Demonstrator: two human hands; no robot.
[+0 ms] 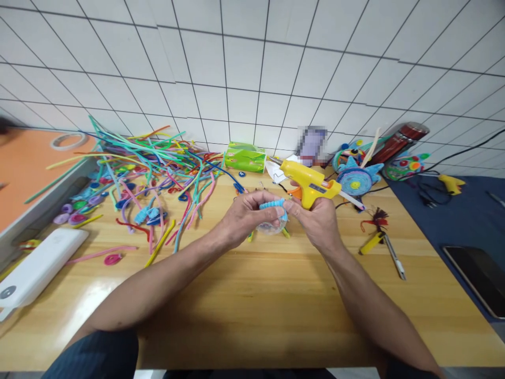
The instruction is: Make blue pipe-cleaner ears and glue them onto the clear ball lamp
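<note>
My left hand (249, 215) is closed round a clear round plastic piece (271, 228), perhaps a bottle bottom. Along its upper edge runs a light-blue fuzzy pipe cleaner (272, 204), bent into a ribbed, wavy strip. My right hand (319, 220) grips a yellow glue gun (310, 181), its nozzle pointing up and left and a glue stick (352, 200) jutting from the back. The thumb and a finger of that hand also pinch the strip's right end. Yellow-green tips (286, 232) show below the plastic piece. My fingers hide part of the strip.
Loose colourful pipe cleaners (158, 150) are heaped on the left, by a grey tray edge (47, 210) and a white power bank (43, 266). Behind are a green tissue pack (245, 158), finished crafts (355, 181) and a red flask (402, 139). A utility knife (394, 257) lies right.
</note>
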